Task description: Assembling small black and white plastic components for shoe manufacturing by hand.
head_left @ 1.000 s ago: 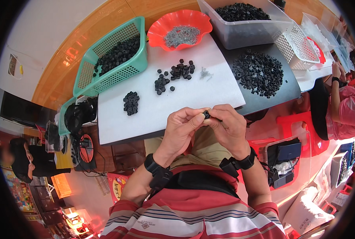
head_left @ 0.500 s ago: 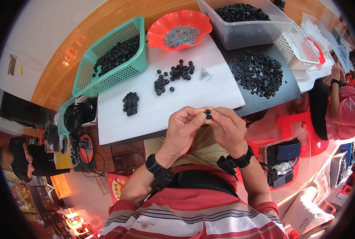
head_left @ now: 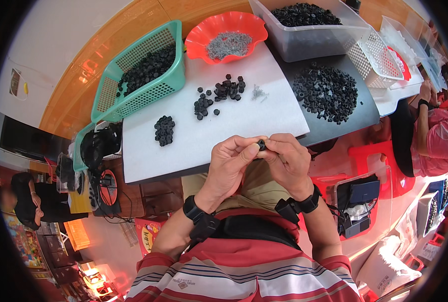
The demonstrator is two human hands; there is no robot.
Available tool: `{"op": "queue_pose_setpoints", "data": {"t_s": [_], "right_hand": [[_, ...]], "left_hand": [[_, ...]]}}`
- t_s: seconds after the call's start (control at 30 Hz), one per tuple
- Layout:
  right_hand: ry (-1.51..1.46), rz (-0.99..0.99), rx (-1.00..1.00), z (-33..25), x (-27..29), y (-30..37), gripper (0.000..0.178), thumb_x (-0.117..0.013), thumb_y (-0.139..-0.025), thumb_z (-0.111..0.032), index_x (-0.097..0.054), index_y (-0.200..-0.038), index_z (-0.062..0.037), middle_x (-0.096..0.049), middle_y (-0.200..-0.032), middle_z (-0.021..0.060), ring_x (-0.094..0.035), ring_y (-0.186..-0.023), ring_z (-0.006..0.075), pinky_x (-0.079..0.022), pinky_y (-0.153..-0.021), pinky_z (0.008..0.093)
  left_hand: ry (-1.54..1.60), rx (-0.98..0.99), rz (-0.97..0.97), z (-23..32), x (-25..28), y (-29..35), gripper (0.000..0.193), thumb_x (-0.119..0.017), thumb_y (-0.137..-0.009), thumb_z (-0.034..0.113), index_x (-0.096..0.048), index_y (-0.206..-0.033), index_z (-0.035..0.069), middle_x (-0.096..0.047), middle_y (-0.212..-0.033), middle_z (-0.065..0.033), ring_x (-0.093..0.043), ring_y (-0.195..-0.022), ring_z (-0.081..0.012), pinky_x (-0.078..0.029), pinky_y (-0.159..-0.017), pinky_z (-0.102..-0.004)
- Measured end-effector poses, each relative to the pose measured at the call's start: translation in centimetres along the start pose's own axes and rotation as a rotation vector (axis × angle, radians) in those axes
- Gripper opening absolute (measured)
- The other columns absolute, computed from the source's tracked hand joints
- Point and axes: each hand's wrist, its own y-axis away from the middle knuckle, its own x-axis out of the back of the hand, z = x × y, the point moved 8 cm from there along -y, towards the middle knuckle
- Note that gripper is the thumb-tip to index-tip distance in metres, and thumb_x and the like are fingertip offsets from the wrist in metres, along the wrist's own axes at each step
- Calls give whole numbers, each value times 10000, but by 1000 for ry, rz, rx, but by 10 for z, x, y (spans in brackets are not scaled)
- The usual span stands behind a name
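Between my fingertips is a small black knob-like plastic part [head_left: 261,145], held just off the near edge of the white board [head_left: 264,123]. My left hand [head_left: 227,168] pinches it from the left with thumb and forefinger. From the other side my right hand [head_left: 290,168] closes on the same part, its fingers covering much of it. On the board lie a tight cluster of black parts [head_left: 164,131], a looser group of black parts [head_left: 228,90] and a few thin metal pins or screws [head_left: 258,93].
Behind the board stand a green basket [head_left: 148,98] of black parts, a red scalloped bowl [head_left: 196,40] of metal pieces and a clear bin [head_left: 319,43]. A heap of black parts [head_left: 327,93] lies at right. Other people sit at right and stand at left.
Both hands stay nearly in place, with the fingers shifting very slightly on the black part. Nothing on the board has moved visibly.
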Motion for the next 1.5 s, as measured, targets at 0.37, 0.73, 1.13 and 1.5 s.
{"op": "queue_pose_setpoints", "data": {"t_s": [0.37,0.73,1.13,1.5], "right_hand": [[58,-67,77,-2,0,1,294,-822,-768,12,-655,-1007,-21,-682,-941,124,-698,-754,269,-574,-621,334],[-21,-20,-15,-1,-1,0,294,-812,-790,8,-671,-1047,-16,-698,-943,138,-701,-777,263,-571,-642,329],[-78,80,-91,5,1,10,276,-807,-821,-7,-700,-1075,-12,-719,-966,143,-707,-784,221,-564,-647,294],[-109,93,-144,8,1,10,260,-799,-816,18,-717,-1062,2,-716,-951,132,-698,-779,219,-556,-654,295]], "left_hand": [[-2,13,24,-8,0,2,140,-657,-994,58,-681,-1099,-31,-714,-1161,-168,-694,-1012,-168,-557,-962,-319],[61,0,101,-8,0,4,171,-658,-1001,95,-682,-1123,-22,-720,-1142,-139,-694,-1005,-156,-565,-944,-306],[100,21,132,-13,-3,5,177,-663,-1000,105,-681,-1135,-8,-721,-1108,-116,-693,-960,-134,-571,-904,-278],[173,62,151,-19,-2,7,150,-650,-1008,115,-673,-1114,11,-709,-1122,-100,-684,-999,-139,-575,-914,-282]]}}
